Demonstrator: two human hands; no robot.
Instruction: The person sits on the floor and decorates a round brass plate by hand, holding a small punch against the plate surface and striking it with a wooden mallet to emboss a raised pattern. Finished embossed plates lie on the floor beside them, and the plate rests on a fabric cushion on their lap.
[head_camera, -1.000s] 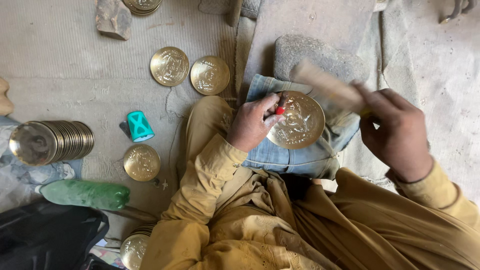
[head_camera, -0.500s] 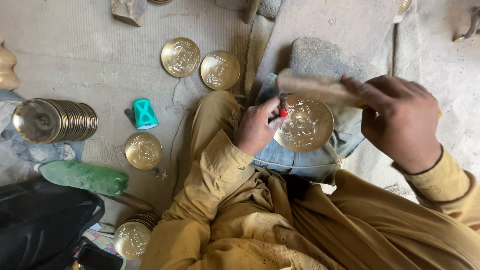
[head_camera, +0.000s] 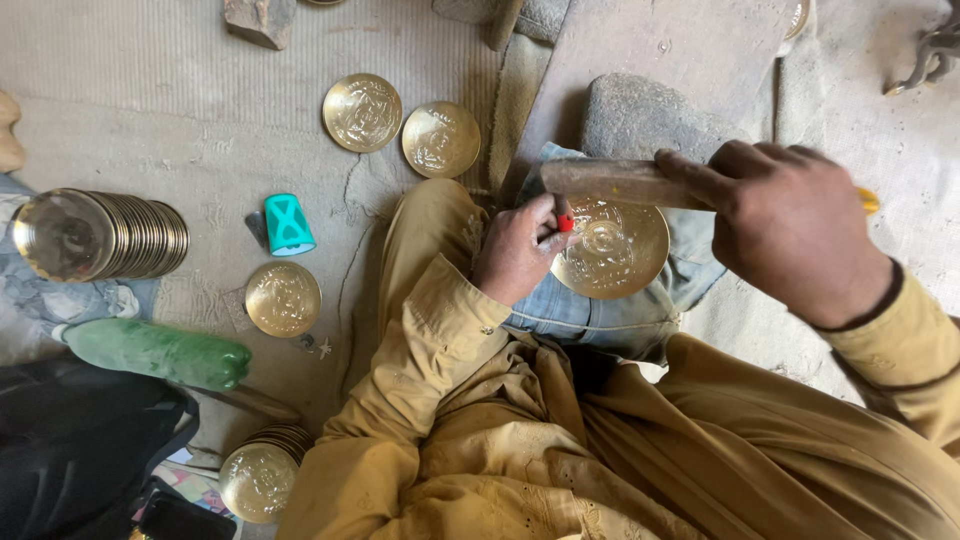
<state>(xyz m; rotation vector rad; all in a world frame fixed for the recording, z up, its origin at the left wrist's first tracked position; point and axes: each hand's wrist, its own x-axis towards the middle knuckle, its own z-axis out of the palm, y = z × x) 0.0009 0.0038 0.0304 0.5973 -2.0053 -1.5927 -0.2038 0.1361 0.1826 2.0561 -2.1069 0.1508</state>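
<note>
**brasshand:** Left hand (head_camera: 515, 250) is pinched tight around a small red-tipped punch (head_camera: 563, 224), tip resting on the brass plate (head_camera: 612, 248). That plate sits on a folded denim cloth (head_camera: 600, 315) over my lap, I reckon so it doesn't slide or ring.

**curious_k:** And the other hand?

**brasshand:** Right hand (head_camera: 790, 235) is clenched on a wooden mallet (head_camera: 615, 182), held just above the plate, lined up over the punch.

**curious_k:** What's all the stuff on the floor?

**brasshand:** Two more brass plates (head_camera: 362, 112) lie flat further out, one (head_camera: 283, 298) beside a teal cup (head_camera: 287, 224), plus a stack lying on its side (head_camera: 100, 235) off to my left. Probably kept within reach, well apart from the one I'm working.
</note>
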